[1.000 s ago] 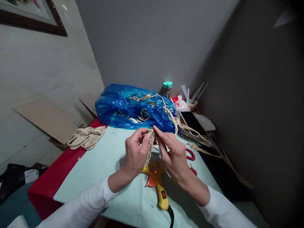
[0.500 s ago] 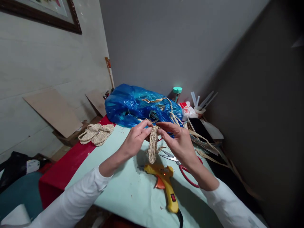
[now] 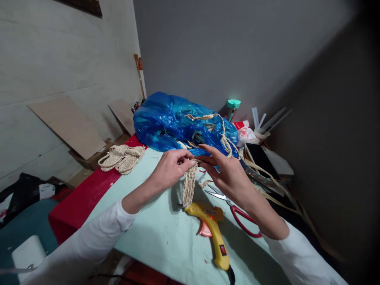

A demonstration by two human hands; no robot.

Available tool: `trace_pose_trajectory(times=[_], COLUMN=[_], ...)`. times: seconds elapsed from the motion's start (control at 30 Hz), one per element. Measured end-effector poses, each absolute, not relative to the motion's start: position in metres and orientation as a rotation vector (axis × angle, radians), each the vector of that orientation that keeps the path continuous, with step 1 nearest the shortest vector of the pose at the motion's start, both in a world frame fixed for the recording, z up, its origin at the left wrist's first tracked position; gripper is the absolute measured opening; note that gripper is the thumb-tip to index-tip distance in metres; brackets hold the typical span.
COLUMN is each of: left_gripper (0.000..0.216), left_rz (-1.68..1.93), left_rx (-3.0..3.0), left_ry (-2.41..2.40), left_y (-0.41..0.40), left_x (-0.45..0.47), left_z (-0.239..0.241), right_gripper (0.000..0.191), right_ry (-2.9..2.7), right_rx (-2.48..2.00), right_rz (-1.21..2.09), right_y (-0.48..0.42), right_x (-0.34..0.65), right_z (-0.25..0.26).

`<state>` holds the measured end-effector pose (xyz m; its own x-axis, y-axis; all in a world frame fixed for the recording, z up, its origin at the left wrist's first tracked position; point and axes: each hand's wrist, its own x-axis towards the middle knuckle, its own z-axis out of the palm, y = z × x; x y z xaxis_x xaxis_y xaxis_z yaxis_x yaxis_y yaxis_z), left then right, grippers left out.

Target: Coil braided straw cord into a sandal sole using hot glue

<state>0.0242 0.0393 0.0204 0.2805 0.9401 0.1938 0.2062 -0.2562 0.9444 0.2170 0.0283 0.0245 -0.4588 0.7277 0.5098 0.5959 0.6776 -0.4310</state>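
Observation:
A braided straw piece (image 3: pixel 189 185) hangs down from my fingertips over the table. My left hand (image 3: pixel 172 168) pinches its top end between thumb and fingers. From the other side, my right hand (image 3: pixel 227 170) has its thumb and fingers closed on the same top end; the exact grip there is partly hidden. Below the piece's lower end lies a yellow glue gun (image 3: pixel 214 233) with an orange trigger and a red light. Scissors with red handles (image 3: pixel 242 221) lie open under my right forearm.
A blue plastic bag (image 3: pixel 166 118) with straw strands (image 3: pixel 224 134) sits at the back. Several braided straw pieces (image 3: pixel 122 158) lie on the red cloth at left. At right are a phone-like black slab (image 3: pixel 263 160), a cup of glue sticks (image 3: pixel 263 134) and a green-lidded jar (image 3: pixel 233 104).
The view has tipped down slightly. My right hand's fingers have shifted at the top of the straw piece, and its hanging end now swings a little to the left.

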Motion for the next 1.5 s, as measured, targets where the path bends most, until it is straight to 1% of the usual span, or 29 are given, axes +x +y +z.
trace_pose_trajectory(times=[0.03, 0.13, 0.17, 0.3, 0.43, 0.6, 0.77, 1.03, 1.17, 1.33, 1.5], left_gripper=[0.011, 0.012, 0.012, 0.012, 0.011, 0.007, 0.005, 0.008, 0.006, 0.004, 0.005], left_rz=[1.053, 1.079, 1.094, 1.148, 1.166, 1.232, 1.258, 1.339, 1.379, 1.418, 1.446], left_rx=[1.650, 1.569, 1.540, 1.431, 1.344, 1.179, 1.133, 1.342, 1.457, 1.590, 1.602], left_ry=[1.056, 1.029, 1.019, 0.985, 0.953, 0.892, 0.910, 1.095, 1.189, 1.209, 1.178], left_y=[0.039, 0.038, 0.038, 0.036, 0.032, 0.030, 0.029, 0.024, 0.019, 0.017, 0.018], left_x=[0.024, 0.024, 0.025, 0.028, 0.032, 0.035, 0.038, 0.043, 0.044, 0.043, 0.043], left_z=[0.019, 0.015, 0.015, 0.011, 0.007, 0.006, 0.004, 0.001, -0.001, -0.005, -0.006], right_gripper=[0.039, 0.020, 0.017, 0.016, 0.018, 0.023, 0.020, 0.027, 0.026, 0.027, 0.027], right_ry=[-2.233, -2.300, -2.310, -2.301, -2.258, -2.248, -2.243, -2.259, -2.245, -2.199, -2.170], right_rx=[-1.009, -0.994, -0.989, -0.969, -0.964, -0.982, -1.016, -1.071, -1.129, -1.185, -1.206], right_rz=[0.181, -0.026, -0.086, -0.254, -0.331, -0.275, -0.203, -0.111, -0.046, -0.033, -0.050], right_y=[0.029, 0.028, 0.027, 0.018, 0.009, 0.005, 0.000, -0.006, -0.011, -0.015, -0.015], right_x=[0.219, 0.224, 0.225, 0.227, 0.222, 0.214, 0.210, 0.200, 0.194, 0.190, 0.192], right_z=[0.023, 0.019, 0.018, 0.014, 0.010, 0.005, 0.001, -0.002, -0.003, -0.005, -0.005])
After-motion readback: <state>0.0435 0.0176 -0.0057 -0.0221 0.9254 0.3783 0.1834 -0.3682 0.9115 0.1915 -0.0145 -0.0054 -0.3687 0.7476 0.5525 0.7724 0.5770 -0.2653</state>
